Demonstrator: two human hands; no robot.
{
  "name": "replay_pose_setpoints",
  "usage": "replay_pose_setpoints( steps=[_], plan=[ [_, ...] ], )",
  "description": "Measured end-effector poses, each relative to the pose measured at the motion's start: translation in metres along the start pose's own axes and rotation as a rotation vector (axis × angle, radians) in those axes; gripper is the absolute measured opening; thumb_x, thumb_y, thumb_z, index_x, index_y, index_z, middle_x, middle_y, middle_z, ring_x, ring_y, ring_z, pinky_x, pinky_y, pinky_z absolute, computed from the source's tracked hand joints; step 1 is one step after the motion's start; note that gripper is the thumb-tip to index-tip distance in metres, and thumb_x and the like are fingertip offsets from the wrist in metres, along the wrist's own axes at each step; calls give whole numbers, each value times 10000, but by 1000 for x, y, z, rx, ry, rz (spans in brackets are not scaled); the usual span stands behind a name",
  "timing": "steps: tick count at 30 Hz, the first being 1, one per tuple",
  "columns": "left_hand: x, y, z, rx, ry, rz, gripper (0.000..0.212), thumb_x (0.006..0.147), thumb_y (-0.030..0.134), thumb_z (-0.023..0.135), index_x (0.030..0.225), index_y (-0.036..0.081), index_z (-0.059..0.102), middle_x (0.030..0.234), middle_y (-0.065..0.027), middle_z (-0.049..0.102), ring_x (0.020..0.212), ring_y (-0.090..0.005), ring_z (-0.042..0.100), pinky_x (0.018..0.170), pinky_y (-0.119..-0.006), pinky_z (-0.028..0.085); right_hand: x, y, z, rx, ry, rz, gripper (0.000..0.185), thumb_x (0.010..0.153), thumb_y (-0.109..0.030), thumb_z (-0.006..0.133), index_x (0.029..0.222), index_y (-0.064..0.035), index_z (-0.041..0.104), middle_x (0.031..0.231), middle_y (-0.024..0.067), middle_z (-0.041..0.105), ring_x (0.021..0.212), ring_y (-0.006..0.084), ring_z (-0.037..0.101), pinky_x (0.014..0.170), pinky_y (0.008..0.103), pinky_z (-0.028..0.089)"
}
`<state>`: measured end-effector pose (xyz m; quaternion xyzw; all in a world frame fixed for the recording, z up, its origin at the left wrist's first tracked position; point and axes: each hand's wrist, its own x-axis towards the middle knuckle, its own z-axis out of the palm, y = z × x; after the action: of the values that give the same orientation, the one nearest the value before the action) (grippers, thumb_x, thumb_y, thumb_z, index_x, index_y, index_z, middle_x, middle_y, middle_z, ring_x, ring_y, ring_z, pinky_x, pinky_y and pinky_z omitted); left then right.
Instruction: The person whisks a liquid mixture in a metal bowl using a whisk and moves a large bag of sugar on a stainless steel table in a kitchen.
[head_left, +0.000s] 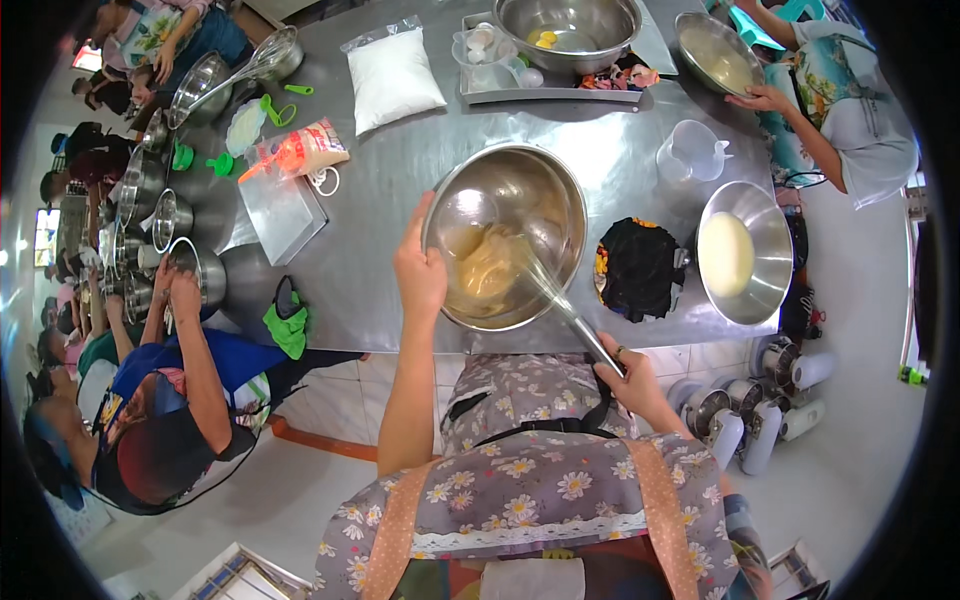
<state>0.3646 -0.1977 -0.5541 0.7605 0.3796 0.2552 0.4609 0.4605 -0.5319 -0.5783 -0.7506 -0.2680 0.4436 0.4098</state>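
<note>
A stainless steel mixing bowl (551, 202) stands before me near the front edge of the steel table (360, 292). My left hand (421, 274) grips the left side of its rim. In my right hand (628, 375) is the metal handle of a balloon whisk (574, 319); its wires reach down into the bowl. A yellowish-brown mixture (484, 266) lies in the bottom, blurred around the wires. Right of the bowl are a bunched black cloth (637, 270) and a steel bowl (769, 259) holding a pale yellow mass (725, 253).
A clear plastic jug (688, 154) stands at the right. Behind are a bag of white powder (394, 79) and a tray (540, 96) with a large bowl (622, 45). A digital scale (281, 221) and green cloth (286, 322) lie left. People work on both sides.
</note>
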Motion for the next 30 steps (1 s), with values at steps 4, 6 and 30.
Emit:
replay_pose_setpoints(
  steps=[4,6,30],
  plan=[
    [14,2,-8,15,-75,-3,701,653,-156,322,1287,61,526,1307,-160,534,1228,-294,499,1037,-331,370,0,-11,9,-17,67,46,453,841,-113,637,1265,2,527,900,179,666,773,71,510,737,270,460],
    [22,16,-9,62,-117,-18,686,657,-157,328,1274,59,538,1295,-163,544,1219,-290,508,1030,-327,376,5,2,5,-100,20,97,451,844,-126,637,1270,-22,531,883,175,659,768,69,502,728,266,457],
    [36,23,1,87,-163,132,659,649,-193,346,1223,45,567,1250,-198,559,1204,-329,504,1035,-353,382,1,-30,-18,-37,-99,125,449,846,-116,641,1269,-7,535,801,74,610,760,74,492,695,252,451]
  ],
)
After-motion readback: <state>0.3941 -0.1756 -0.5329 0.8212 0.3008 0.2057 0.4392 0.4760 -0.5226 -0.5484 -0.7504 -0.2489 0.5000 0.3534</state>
